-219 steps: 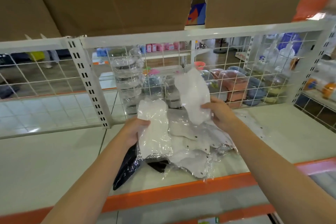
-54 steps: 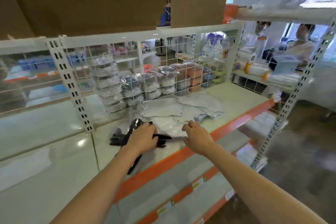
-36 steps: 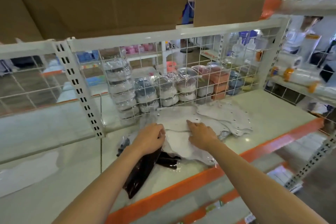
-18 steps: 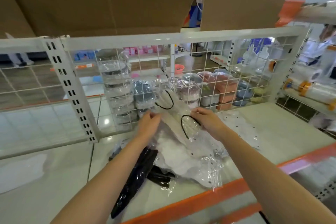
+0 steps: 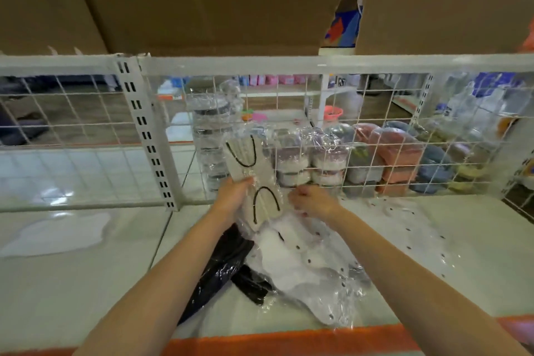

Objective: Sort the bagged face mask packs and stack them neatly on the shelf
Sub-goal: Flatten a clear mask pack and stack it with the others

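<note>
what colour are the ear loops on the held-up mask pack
Black ear loops on pale masks, clearest in the head view.

arms: two forearms reach in from the bottom edge, both bare along their whole visible length, no sleeve showing
left hand (image 5: 234, 193): bare, no glove, no ring or watch showing
right hand (image 5: 313, 202): bare, no glove; wrist bare, no band showing

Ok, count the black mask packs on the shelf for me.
2 in view: one long black pack lies under the left forearm, a smaller black pack lies just right of it, partly under the clear white packs. More may be hidden beneath that pile.
</note>
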`<action>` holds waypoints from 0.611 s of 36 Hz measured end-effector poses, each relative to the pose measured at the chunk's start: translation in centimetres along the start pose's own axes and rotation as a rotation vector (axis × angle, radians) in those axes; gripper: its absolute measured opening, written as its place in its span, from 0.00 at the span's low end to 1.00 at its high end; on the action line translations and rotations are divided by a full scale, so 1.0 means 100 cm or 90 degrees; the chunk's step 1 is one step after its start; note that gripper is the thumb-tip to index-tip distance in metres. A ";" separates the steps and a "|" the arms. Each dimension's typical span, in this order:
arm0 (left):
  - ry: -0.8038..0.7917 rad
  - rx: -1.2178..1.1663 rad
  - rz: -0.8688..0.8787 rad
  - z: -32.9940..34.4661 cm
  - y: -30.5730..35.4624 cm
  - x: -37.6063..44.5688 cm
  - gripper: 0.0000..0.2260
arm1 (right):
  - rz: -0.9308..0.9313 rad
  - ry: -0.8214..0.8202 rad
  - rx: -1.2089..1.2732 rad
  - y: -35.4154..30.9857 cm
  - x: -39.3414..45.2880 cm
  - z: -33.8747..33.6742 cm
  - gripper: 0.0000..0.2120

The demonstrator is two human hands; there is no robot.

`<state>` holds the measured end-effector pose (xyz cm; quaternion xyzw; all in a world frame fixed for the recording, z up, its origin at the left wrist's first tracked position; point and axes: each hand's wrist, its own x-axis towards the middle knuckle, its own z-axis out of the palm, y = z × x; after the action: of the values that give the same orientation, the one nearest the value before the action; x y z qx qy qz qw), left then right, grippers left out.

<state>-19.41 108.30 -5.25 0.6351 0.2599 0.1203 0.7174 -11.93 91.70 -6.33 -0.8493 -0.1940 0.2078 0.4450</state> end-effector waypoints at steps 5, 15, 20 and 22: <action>0.115 0.049 -0.022 -0.026 0.004 -0.011 0.08 | 0.002 -0.079 -0.437 0.008 0.002 0.024 0.32; 0.076 0.125 -0.096 -0.054 -0.005 -0.028 0.14 | -0.052 0.005 -0.440 0.003 0.000 0.025 0.15; 0.057 0.079 -0.074 -0.044 -0.003 -0.030 0.10 | 0.031 0.041 0.067 -0.004 -0.002 -0.009 0.15; 0.042 0.051 -0.068 -0.039 -0.003 -0.028 0.11 | 0.057 0.018 0.301 -0.005 -0.003 -0.017 0.12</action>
<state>-23.88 110.16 -5.19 0.6443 0.3215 0.0925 0.6878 -11.40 90.64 -4.99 -0.7322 -0.0956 0.2549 0.6244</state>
